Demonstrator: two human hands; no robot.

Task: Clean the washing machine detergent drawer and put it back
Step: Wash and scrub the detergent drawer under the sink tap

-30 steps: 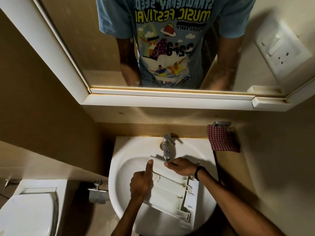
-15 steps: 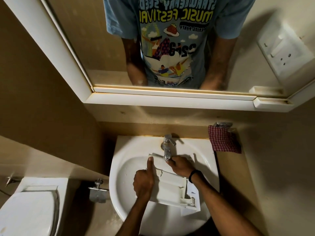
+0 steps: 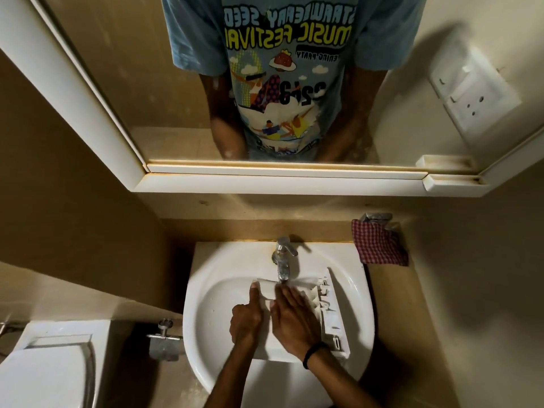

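Observation:
A white plastic detergent drawer (image 3: 329, 316) lies in the white washbasin (image 3: 206, 304), under the steel tap (image 3: 283, 262). Its ribbed front panel runs along the right side. My left hand (image 3: 246, 318) grips the drawer's left edge, thumb stretched up along it. My right hand (image 3: 294, 316) lies flat on top of the drawer with fingers spread toward the tap spout; a black band circles that wrist. Both hands hide most of the drawer's middle. Whether water runs from the tap is not clear.
A red checked cloth (image 3: 379, 245) hangs at the basin's back right corner. A toilet (image 3: 50, 369) stands lower left, with a metal holder (image 3: 163, 340) on the wall between. A mirror cabinet (image 3: 265, 83) overhangs the basin; a switch plate (image 3: 474, 95) is on the right wall.
The drawer has been turned in the basin and shifted up under the tap. My right hand moved from its far end to lie flat on top; my left hand kept its grip.

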